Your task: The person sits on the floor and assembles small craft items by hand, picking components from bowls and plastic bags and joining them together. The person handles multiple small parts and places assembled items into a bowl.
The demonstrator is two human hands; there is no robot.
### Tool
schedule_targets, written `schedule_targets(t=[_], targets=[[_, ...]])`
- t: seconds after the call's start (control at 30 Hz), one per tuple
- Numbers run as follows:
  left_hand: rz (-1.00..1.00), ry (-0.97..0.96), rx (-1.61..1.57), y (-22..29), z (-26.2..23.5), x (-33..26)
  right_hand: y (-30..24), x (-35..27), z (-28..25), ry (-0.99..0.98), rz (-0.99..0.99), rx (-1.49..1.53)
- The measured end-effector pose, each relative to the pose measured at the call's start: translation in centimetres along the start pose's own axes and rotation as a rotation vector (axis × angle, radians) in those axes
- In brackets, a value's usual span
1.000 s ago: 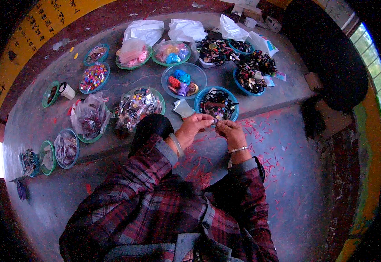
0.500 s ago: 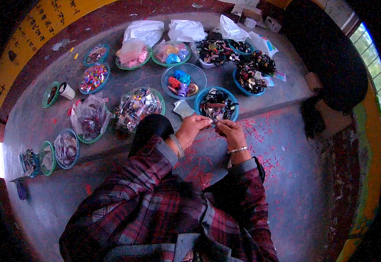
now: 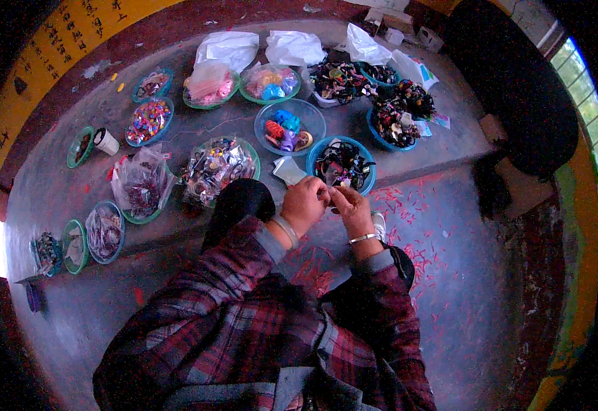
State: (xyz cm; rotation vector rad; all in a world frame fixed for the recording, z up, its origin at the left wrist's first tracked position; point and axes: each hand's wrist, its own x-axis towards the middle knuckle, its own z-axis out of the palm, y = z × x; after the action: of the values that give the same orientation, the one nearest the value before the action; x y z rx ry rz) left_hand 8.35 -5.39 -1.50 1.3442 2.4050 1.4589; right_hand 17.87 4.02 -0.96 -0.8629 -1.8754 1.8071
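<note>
My left hand (image 3: pixel 304 205) and my right hand (image 3: pixel 352 211) meet in front of a blue basin (image 3: pixel 369 186) of dark, tangled small items (image 3: pixel 342 164). Fingers and thumbs are pinched together on both hands. Whatever they grip is too small and too covered to name. Just beyond my left hand lies a stack of small clear plastic bags (image 3: pixel 288 170). A transparent basin (image 3: pixel 262 140) with red, blue and purple bundles stands behind the blue one. To the left is a green-rimmed basin (image 3: pixel 256 159) filled with small packaged pieces.
Further basins line the raised concrete ledge (image 3: pixel 443 147), among them one of colourful beads (image 3: pixel 150 122) and one with a plastic bag (image 3: pixel 143 181). White plastic bags (image 3: pixel 227 49) lie at the back. Red scraps (image 3: pixel 419 264) litter the lower floor, where my shoe (image 3: pixel 379 225) shows.
My hands have drawn closer together, the left turning so its back faces up. My right hand has shifted slightly left. A white shoe has come into view beside it.
</note>
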Motion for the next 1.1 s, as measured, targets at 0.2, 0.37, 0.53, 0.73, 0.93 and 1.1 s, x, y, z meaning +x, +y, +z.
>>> schedule_targets(t=[0.2,0.37,0.53,0.73,0.93,1.1], targets=[[0.118,-0.066,0.239,0.2,0.0,-0.2,-0.2,-0.2,0.1,-0.006,0.067,0.087],[0.255,-0.103,0.281,0.3,0.4,-0.4,2.6,1.0,-0.7,0.044,0.078,0.138],[0.249,-0.005,0.009,0.6,0.0,-0.2,1.5,1.0,-2.0,0.029,0.093,0.226],[-0.177,-0.098,-0.552,-1.0,-0.6,1.4,-0.1,0.3,-2.7,0.006,0.087,0.266],[-0.348,-0.337,-0.872,-1.4,-0.1,1.2,-0.2,0.4,-3.0,-0.064,0.058,0.244],[-0.473,-0.319,-0.980,-1.6,0.0,1.1,0.1,0.5,-2.9,-0.109,0.063,0.225]])
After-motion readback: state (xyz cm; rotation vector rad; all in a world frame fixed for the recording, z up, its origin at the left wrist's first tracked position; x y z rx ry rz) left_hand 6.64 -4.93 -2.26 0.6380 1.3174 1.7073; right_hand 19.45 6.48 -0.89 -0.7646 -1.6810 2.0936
